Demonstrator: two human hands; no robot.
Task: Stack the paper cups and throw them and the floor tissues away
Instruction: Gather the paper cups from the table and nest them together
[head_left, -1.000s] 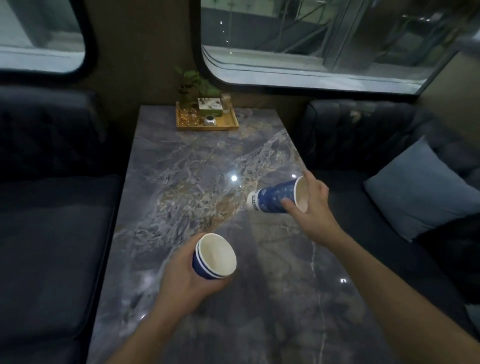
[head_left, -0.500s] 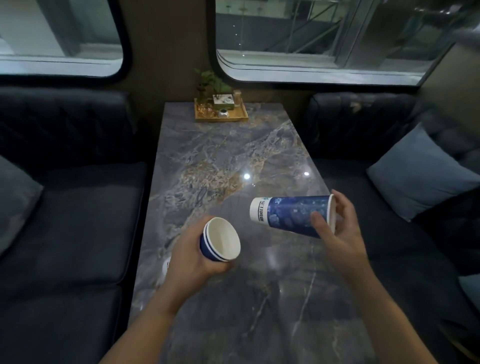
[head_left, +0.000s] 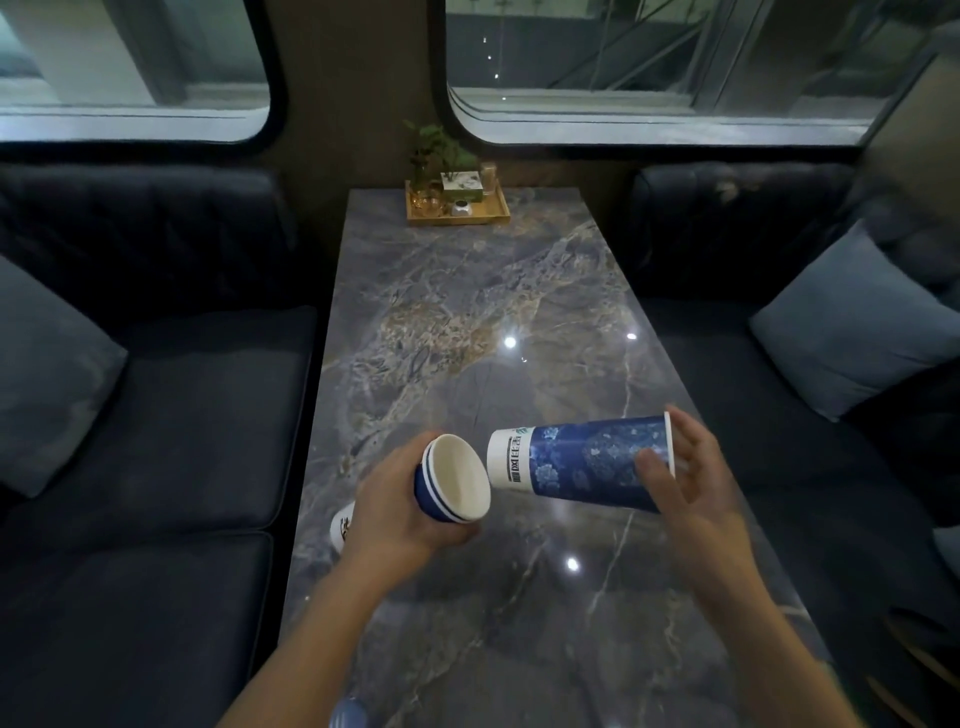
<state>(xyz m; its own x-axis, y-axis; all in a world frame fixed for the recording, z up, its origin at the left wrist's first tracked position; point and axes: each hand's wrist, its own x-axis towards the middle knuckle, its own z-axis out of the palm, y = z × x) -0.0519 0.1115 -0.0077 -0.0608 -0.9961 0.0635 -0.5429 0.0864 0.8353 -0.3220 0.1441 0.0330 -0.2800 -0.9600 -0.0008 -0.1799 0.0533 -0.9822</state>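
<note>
My left hand (head_left: 392, 506) grips a stack of blue paper cups (head_left: 453, 480) with white rims, tilted so the open mouth faces right; the stack's white base (head_left: 343, 527) pokes out behind the hand. My right hand (head_left: 685, 480) holds a single blue patterned paper cup (head_left: 576, 462) on its side by the rim end, white base pointing left. That base sits just right of the stack's mouth, almost touching it. Both are held above the grey marble table (head_left: 467, 312). No floor tissues are in view.
A wooden tray (head_left: 457, 208) with a small plant and jars stands at the table's far end under the windows. Dark sofas flank the table, with a grey-blue cushion (head_left: 852, 322) on the right one and another cushion (head_left: 41, 364) on the left.
My right hand has brought the single cup leftward and turned it level, base toward the stack. The left hand has tilted the stack's mouth to meet it. The view shifted left.
</note>
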